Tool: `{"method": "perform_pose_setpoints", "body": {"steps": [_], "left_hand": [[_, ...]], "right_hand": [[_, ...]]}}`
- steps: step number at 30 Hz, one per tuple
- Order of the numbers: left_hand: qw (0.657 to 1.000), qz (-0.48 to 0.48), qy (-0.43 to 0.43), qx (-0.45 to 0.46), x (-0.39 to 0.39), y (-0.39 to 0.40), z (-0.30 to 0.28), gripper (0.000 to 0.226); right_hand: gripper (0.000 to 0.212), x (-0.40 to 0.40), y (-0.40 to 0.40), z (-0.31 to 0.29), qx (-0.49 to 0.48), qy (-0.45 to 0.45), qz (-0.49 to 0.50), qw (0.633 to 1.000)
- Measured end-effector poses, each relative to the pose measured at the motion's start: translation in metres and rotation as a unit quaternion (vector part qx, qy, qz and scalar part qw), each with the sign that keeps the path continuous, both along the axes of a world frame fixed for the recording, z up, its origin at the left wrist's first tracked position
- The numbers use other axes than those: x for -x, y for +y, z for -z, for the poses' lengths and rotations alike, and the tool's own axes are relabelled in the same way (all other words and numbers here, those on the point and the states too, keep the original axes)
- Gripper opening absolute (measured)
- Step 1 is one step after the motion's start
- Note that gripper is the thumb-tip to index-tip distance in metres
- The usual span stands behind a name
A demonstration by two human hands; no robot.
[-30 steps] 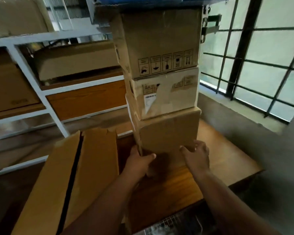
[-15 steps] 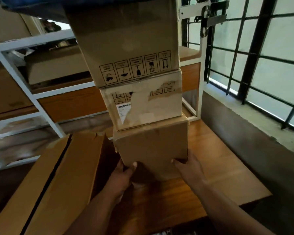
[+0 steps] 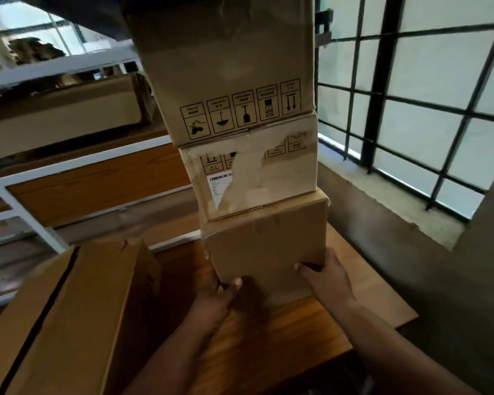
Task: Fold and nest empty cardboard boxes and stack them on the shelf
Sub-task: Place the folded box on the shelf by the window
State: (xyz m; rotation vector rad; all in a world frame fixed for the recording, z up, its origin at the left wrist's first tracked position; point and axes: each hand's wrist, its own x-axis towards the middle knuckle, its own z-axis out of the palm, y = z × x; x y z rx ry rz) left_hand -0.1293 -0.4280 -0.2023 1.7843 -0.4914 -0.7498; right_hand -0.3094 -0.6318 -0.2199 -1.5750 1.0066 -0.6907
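Note:
Three cardboard boxes stand stacked in front of me on a wooden table point(image 3: 362, 297). The bottom box point(image 3: 268, 243) is plain brown. The middle box point(image 3: 257, 169) has torn paper and a white label. The top box point(image 3: 234, 69) carries a row of handling symbols. My left hand point(image 3: 214, 300) grips the bottom box at its lower left corner, thumb on the front face. My right hand point(image 3: 327, 276) holds the lower right corner, fingers curled under the edge.
A large cardboard box point(image 3: 63, 317) with a slit top lies at the lower left, close to the stack. A white metal shelf point(image 3: 26, 192) with more boxes point(image 3: 66, 118) stands behind. A barred window point(image 3: 411, 95) and a concrete sill point(image 3: 388, 206) are on the right.
The stack has shifted rightward relative to the shelf and table while both hands kept hold of the bottom box. The view has closed in on the boxes.

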Motion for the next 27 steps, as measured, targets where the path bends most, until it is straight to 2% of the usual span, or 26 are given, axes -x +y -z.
{"method": "perform_pose_setpoints", "body": {"steps": [1, 3, 5, 7, 13, 18, 20, 25, 27], "left_hand": [[1.0, 0.0, -0.009, -0.008, 0.004, -0.007, 0.001, 0.053], [1.0, 0.006, -0.003, -0.023, 0.008, -0.023, 0.011, 0.074], [1.0, 0.021, -0.003, -0.018, 0.008, -0.039, 0.023, 0.084], [0.999, 0.044, 0.012, -0.009, 0.02, -0.053, 0.019, 0.093], [0.996, 0.084, 0.013, -0.018, 0.058, -0.099, 0.005, 0.077], [0.992, 0.114, 0.047, -0.022, 0.075, -0.124, -0.008, 0.088], [0.993, 0.113, 0.035, -0.02, 0.078, -0.124, -0.008, 0.091], [0.99, 0.13, 0.014, -0.045, 0.083, -0.108, -0.003, 0.11], [0.991, 0.112, 0.018, -0.065, 0.086, -0.095, -0.004, 0.114]], "right_hand": [[0.058, 0.005, -0.006, 0.0, 0.006, 0.001, 0.009, 1.0], [0.064, 0.017, -0.02, -0.001, 0.011, 0.0, 0.022, 1.0], [0.069, 0.028, -0.036, -0.003, 0.01, -0.002, 0.029, 1.0], [0.066, 0.037, -0.055, -0.003, 0.011, 0.005, 0.031, 0.999], [0.06, 0.073, -0.107, -0.002, -0.002, -0.008, 0.042, 0.999], [0.067, 0.088, -0.133, 0.005, -0.005, -0.01, 0.047, 0.999], [0.069, 0.09, -0.137, 0.01, -0.002, -0.016, 0.047, 0.999], [0.072, 0.08, -0.094, 0.018, 0.031, 0.004, 0.169, 0.985], [0.065, 0.073, -0.051, 0.02, 0.034, -0.009, 0.23, 0.973]]}}
